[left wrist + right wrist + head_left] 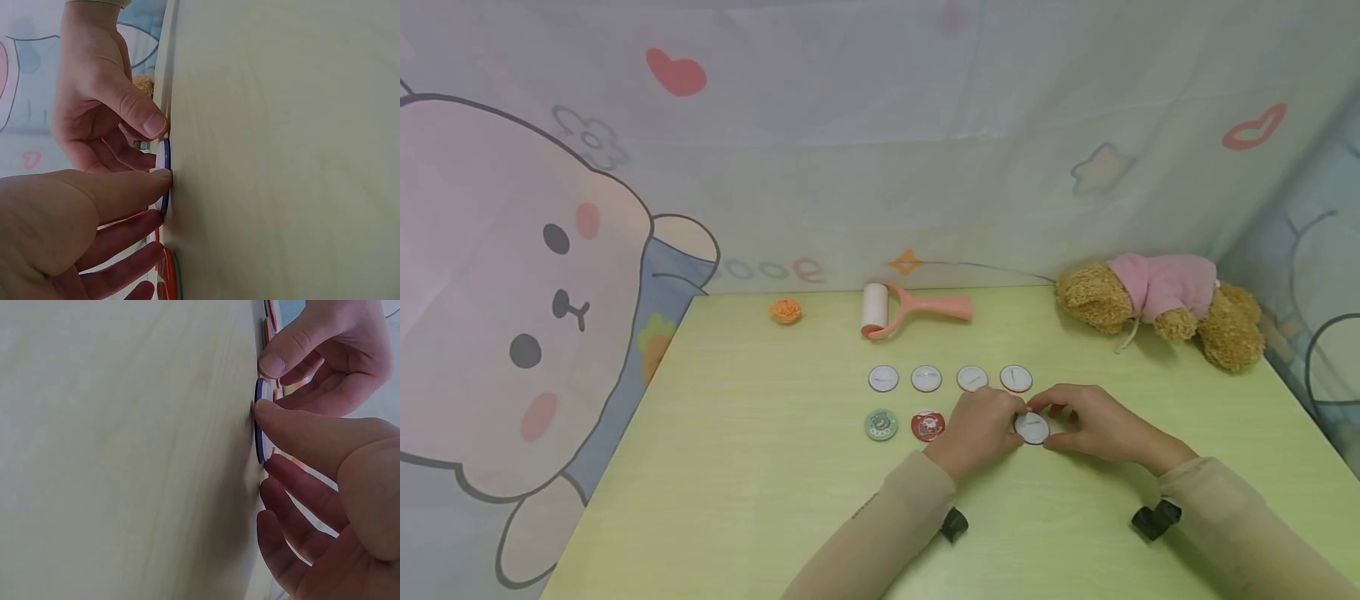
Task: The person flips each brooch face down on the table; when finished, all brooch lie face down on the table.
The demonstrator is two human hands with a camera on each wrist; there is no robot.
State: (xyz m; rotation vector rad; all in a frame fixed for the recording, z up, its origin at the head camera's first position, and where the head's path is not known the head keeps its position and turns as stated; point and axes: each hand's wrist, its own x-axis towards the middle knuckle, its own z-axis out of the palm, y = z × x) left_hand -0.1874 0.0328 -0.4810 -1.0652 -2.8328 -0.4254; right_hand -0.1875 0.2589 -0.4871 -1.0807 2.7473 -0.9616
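A round pin badge (1032,428) with its white back and pin facing up lies at the right end of the front row; its dark blue rim shows in the right wrist view. My left hand (979,429) pinches its left edge between thumb and fingers. From the other side my right hand (1097,427) grips its right edge, thumb low and fingertips above. Left of the hands, a green badge (881,424) and a red badge (928,425) lie picture side up. The left hand hides the table just right of the red one.
Behind runs a row of several badges, backs up, from a left one (883,378) to a right one (1017,378). A pink-handled lint roller (932,307), a small orange object (786,312) and a teddy bear (1161,304) in pink lie along the table's (715,467) back edge.
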